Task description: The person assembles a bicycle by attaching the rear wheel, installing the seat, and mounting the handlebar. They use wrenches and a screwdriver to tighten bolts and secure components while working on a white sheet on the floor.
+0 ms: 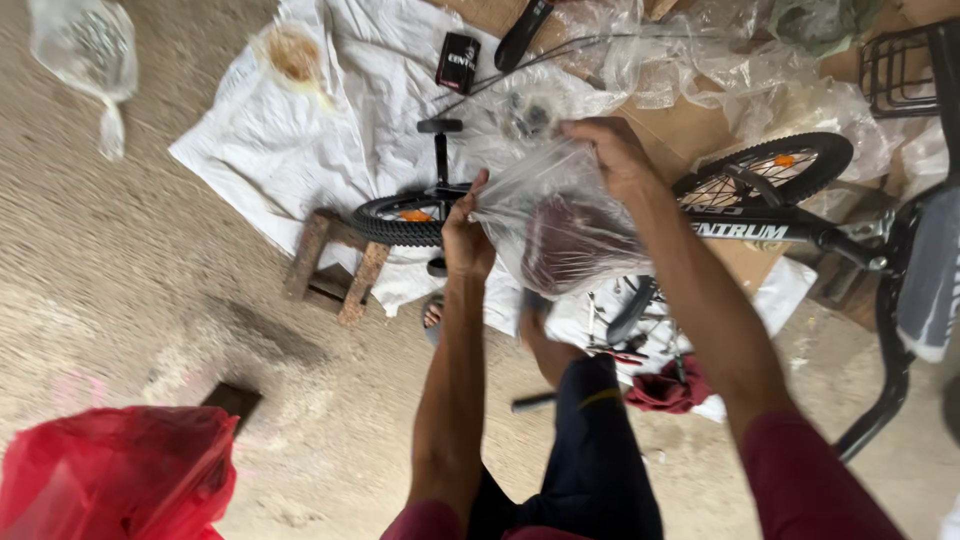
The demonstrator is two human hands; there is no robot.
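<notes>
both hands raised over small black bicycle (760, 228), gripping clear plastic bag (560, 215) with dark reddish part inside. left hand (466, 235) pinches bag's left edge, right hand (612, 152) clenched on top edge. bag appears still shut, part not out. front wheel (405, 218) lies just left of bag on white sheet (300, 140); wooden stool (335, 265) beneath. more wrapping beyond bicycle; red bag (115, 470) well left, near camera.
</notes>
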